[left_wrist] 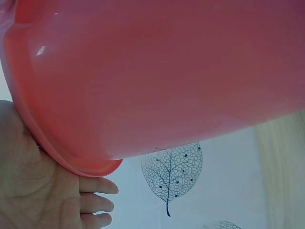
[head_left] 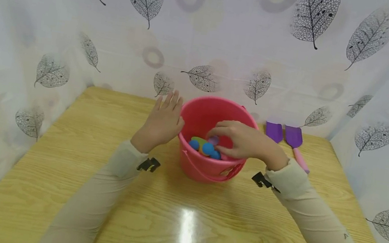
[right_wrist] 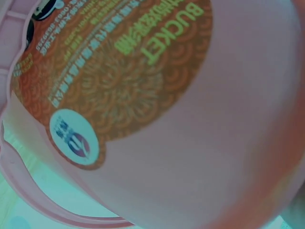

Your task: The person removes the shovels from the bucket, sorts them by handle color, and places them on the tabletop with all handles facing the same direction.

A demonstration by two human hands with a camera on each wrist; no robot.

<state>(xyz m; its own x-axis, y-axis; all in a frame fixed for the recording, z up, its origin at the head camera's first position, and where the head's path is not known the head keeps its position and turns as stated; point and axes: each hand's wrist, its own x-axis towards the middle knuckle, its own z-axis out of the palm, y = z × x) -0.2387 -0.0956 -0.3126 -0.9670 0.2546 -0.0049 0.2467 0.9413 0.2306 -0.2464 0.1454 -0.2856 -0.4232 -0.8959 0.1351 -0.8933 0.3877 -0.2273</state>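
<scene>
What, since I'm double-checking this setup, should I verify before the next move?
1. Pink bucket upright on the table: ok.
2. Left hand gripping the rim: not ok; it lies against the rim with fingers straight.
3. Right hand reaching inside the bucket: ok.
4. Secure hold on the purple ball: cannot tell; the right hand partly hides it.
5. Blue balls inside the bucket: ok.
6. Purple shovels outside the bucket: ok.
</scene>
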